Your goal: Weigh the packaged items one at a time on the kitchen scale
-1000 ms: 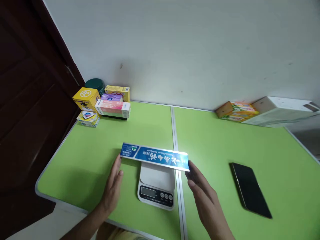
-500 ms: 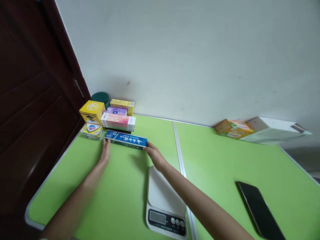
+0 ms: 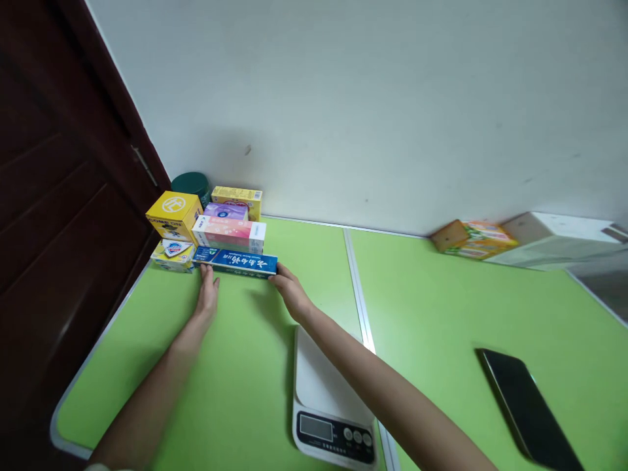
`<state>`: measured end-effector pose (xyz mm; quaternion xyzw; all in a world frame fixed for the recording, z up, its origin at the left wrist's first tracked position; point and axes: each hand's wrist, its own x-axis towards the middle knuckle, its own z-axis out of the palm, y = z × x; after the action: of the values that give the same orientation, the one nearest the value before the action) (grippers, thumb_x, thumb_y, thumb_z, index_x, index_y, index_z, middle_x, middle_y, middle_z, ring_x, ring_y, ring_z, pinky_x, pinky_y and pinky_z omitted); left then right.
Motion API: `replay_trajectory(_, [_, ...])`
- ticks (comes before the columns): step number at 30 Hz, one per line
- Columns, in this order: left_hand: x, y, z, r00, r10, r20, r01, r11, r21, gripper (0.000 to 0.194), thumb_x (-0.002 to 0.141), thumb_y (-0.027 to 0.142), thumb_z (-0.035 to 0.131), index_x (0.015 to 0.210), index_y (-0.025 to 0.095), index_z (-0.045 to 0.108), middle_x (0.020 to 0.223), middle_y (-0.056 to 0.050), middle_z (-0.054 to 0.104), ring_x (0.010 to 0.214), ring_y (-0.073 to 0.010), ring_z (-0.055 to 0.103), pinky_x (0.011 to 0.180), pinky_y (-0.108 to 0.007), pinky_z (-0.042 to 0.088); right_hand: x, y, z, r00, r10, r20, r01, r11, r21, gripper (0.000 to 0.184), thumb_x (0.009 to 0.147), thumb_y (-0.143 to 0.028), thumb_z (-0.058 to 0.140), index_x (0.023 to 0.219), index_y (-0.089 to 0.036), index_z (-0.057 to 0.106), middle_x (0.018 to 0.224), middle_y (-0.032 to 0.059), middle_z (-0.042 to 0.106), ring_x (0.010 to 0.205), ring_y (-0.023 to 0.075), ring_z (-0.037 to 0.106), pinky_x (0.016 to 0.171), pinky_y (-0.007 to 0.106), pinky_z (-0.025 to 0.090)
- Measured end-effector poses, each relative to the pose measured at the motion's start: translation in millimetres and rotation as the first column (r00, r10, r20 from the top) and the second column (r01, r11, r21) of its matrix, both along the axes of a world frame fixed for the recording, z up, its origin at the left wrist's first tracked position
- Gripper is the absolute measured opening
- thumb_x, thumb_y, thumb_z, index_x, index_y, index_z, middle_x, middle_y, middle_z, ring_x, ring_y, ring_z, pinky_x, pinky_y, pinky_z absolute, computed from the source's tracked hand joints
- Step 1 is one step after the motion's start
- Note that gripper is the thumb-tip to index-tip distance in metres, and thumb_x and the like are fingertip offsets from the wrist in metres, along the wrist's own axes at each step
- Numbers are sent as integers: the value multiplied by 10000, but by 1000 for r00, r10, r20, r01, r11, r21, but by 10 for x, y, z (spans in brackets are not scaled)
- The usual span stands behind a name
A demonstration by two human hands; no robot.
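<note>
A long blue toothpaste box lies against the front of a pink-and-white box and beside a yellow-and-white soap box. Its right end is pinched in my right hand. My left hand is at the front face near the left end, fingers stretched out and touching it, thumb apart. Behind stand a yellow cube-shaped box, a purple box, another yellow box and a dark green round-lidded container.
A white kitchen scale sits under my right forearm on the green table. A black phone lies at the right. Along the wall are an orange-and-green pack and a white box. A dark door borders the left.
The toothpaste box has moved back and left, closing up to the pink box and soap box. My left hand has slid from its left corner onto its front face. The view shifted slightly.
</note>
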<state>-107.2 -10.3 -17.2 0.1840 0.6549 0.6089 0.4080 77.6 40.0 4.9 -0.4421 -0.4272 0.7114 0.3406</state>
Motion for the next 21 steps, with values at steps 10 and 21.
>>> replay_trajectory(10, [1063,-790,681,860,-507,50,510,855,-100,745,886,595,356,1499,182,266,1576,-56,249,1441,-227,239,1187,-378,141,1240,-766,594,986,159,-57,-160,987,-20,492,694,-344,718,1149,-160,675,1195,116,686,1184,273,589,1058,445,386])
replay_trajectory(21, [2707,-599,1154,198,-969,-149,932,233,-278,663,849,712,316,1396,361,449,1538,38,334,1415,-324,289,1167,-565,108,3303,-1363,497,993,-92,-77,85,992,-91,484,693,-399,769,1089,-134,685,1100,142,726,1023,258,683,999,464,439])
